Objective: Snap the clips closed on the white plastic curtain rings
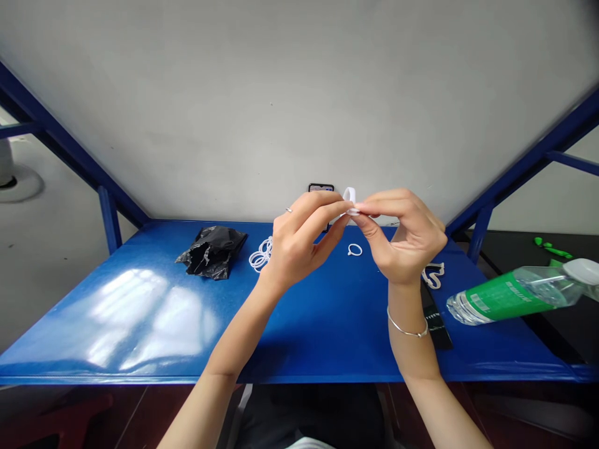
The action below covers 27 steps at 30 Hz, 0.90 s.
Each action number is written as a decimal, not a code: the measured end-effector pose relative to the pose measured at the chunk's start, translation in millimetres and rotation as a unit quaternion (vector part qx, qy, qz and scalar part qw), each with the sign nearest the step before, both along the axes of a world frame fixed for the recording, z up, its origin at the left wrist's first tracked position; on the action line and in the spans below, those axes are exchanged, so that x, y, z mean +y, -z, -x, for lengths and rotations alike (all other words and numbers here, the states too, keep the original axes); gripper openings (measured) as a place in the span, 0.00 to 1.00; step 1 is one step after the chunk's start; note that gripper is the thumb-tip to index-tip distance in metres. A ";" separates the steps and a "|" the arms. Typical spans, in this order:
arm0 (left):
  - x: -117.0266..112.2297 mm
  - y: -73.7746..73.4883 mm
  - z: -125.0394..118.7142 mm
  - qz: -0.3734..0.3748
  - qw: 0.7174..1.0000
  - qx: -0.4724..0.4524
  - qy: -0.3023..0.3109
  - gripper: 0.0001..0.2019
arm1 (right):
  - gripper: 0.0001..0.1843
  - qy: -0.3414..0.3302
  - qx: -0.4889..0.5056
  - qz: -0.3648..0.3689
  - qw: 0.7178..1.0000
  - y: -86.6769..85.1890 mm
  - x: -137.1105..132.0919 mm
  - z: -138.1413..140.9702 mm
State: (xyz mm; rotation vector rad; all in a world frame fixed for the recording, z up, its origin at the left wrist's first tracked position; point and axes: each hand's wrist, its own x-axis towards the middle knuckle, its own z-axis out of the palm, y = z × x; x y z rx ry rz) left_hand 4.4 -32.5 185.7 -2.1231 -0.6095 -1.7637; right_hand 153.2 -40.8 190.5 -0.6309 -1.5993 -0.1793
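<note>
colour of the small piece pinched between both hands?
White. The small piece sits pinched between left hand and right hand, best seen in the head view.

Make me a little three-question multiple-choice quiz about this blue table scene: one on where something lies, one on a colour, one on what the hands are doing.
1. Where does the crumpled black bag lie?
A. On the blue table, to the left of the hands
B. Under the water bottle
C. On the floor

2. What colour is the label on the water bottle?
A. Red
B. Green
C. Yellow

3. What are the two hands doing?
A. Resting flat on the table
B. Each holding a bottle
C. Raised above the table, pinching a small white piece between their fingertips

Answers: 1 A, the bag sits on the tabletop beside a cluster of white rings. 2 B, the label is plainly green. 3 C, the left hand and right hand meet at the white piece.
</note>
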 end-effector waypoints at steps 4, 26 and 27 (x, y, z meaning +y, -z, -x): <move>-0.2 0.0 0.9 0.004 1.000 0.007 -0.004 0.07 | 0.02 0.009 0.001 -0.010 1.000 0.9 0.8 -0.6; -1.8 0.7 -3.1 -0.036 0.999 -0.037 -0.011 0.04 | 0.03 0.006 -0.003 -0.022 1.000 0.9 0.0 -0.8; -1.8 0.6 -3.1 -0.036 0.999 -0.039 -0.009 0.04 | 0.03 0.007 -0.003 -0.026 1.000 0.4 0.1 -0.6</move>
